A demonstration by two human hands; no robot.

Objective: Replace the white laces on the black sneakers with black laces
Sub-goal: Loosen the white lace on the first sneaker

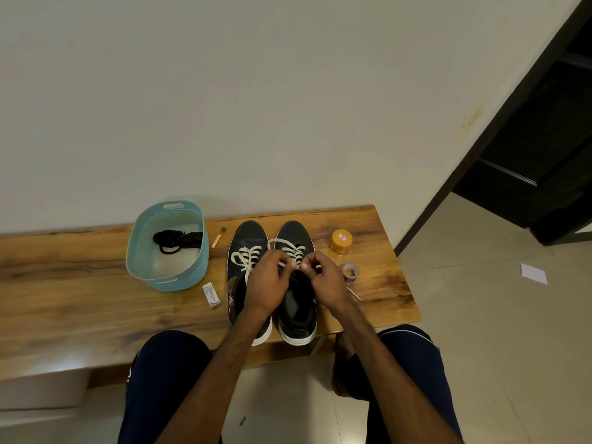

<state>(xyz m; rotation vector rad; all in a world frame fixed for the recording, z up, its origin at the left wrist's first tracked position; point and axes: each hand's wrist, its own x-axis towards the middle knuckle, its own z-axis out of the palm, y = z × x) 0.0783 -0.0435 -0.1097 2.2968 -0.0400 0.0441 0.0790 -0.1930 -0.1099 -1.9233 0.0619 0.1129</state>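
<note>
White lace [293, 250], frame centre, pinched by my left hand [267, 280] and right hand [326, 277], likely for unthreading (black laces [174, 240] wait in basket [179, 282], centre left).

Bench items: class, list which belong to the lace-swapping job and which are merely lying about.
Job: black sneakers; white laces, pinched by left hand and right hand; black laces in the blue basket.
Lying about: orange-lidded jar; tape roll; green-capped tube; small carton.
</note>
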